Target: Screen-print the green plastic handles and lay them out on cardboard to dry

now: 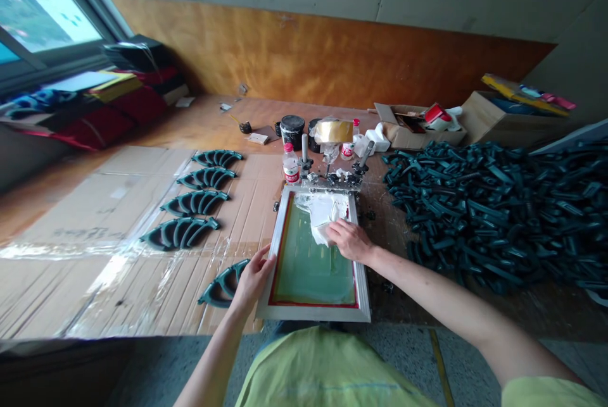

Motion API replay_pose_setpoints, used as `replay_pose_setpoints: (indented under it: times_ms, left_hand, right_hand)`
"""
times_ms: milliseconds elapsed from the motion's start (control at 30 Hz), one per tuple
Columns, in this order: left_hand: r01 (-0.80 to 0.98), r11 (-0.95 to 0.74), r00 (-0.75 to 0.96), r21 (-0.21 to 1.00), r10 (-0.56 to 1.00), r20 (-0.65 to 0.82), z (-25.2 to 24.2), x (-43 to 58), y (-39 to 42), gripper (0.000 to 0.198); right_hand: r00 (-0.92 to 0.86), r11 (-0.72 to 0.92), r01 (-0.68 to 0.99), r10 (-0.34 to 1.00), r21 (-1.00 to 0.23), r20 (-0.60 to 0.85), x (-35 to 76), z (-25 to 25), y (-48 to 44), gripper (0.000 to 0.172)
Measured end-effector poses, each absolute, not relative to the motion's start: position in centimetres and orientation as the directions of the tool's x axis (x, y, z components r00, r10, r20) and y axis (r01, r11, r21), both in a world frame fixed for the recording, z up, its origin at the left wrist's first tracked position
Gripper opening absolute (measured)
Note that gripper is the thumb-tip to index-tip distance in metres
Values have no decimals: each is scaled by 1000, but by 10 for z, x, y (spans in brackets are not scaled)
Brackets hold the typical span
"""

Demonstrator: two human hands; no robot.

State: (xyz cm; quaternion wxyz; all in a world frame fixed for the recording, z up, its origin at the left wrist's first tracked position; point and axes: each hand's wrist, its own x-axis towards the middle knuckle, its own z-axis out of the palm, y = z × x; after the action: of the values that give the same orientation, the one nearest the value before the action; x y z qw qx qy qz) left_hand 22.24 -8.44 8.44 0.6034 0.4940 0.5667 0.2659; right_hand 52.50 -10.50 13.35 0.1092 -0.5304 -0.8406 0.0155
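A silver-framed screen (308, 274) with a green mesh lies in front of me, its far end at a metal clamp (332, 184). White paste or a cloth covers part of the mesh's far end. My right hand (350, 240) is closed on a white piece (323, 230) there; whether it is a cloth or a paste-covered tool is unclear. At the frame's left edge is my left hand (256, 274), its fingers resting against the metal. A dark green curved part (221, 287) lies just left of that hand, partly hidden by it.
Several curved green parts (180, 233) line the cardboard (118, 185) at left. A large pile of green pieces (494, 217) covers the right side. Behind the clamp stand a red-capped bottle (291, 165), a black tub (292, 131) and tape (334, 131). Boxes (422, 136) sit at back right.
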Motion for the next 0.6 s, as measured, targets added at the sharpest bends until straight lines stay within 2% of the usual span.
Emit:
replay_pose_setpoints:
  times_ms: [100, 167, 300, 367, 433, 533, 600]
  left_hand:
    - [241, 367, 212, 898, 883, -418, 84, 222, -84, 73]
    - [229, 372, 221, 900, 880, -420, 87, 222, -84, 72]
    - [160, 429, 277, 889, 845, -458, 114, 223, -83, 74]
    - [119, 454, 289, 883, 835, -468, 137, 223, -81, 78]
    - [103, 436, 272, 894, 853, -446, 162, 223, -76, 74]
    - [63, 333, 214, 941, 916, -339, 194, 231, -61, 62]
    - [-52, 221, 179, 974, 962, -209, 212, 243, -46, 62]
  right_hand:
    - [-439, 463, 867, 885, -185, 156, 534, 138, -111, 22]
    - [-386, 417, 876, 907, -241, 166, 541, 149, -94, 21]
    - [-208, 234, 924, 971, -301, 115, 546, 173, -35, 53]
    - [-121, 134, 960, 990, -247, 68, 550, 185, -12, 62]
    - [-23, 48, 980, 992, -193, 125, 561, 197, -1, 65]
    - [142, -62, 967, 937, -247, 320, 591, 204, -8, 52]
    - [280, -166, 932, 895, -324, 346, 609, 194, -24, 38]
